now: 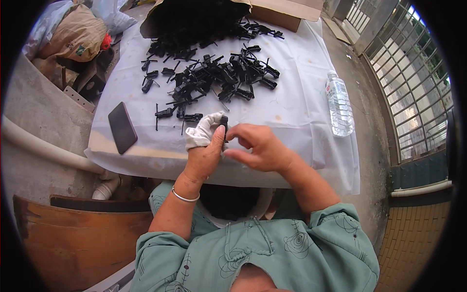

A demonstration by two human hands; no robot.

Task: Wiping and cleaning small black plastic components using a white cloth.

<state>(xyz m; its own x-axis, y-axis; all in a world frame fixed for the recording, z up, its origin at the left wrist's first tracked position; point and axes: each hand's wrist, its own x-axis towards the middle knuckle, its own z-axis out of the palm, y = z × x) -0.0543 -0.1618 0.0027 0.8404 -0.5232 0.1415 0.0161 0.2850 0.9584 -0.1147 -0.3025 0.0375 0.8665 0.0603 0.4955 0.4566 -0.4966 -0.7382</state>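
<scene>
My left hand (206, 152), its fingers covered in white glove fabric and its thumb bare, grips a small black plastic part (224, 120) upright near the table's front edge. Right beside it is my right hand (258, 145), bare, with bent fingers and the thumb held apart from the index finger. I see nothing between those fingertips; whether they touch the part cannot be made out. Just beyond both hands lies a loose pile of similar black plastic parts (214, 78) with thin rods sticking out.
A white sheet covers the table (296, 97). On it are a dark phone (122, 128) at the left, a clear water bottle (339, 104) at the right, and a cardboard box (275, 17) at the back beside a dark heap (194, 22). Bags (73, 34) are piled far left.
</scene>
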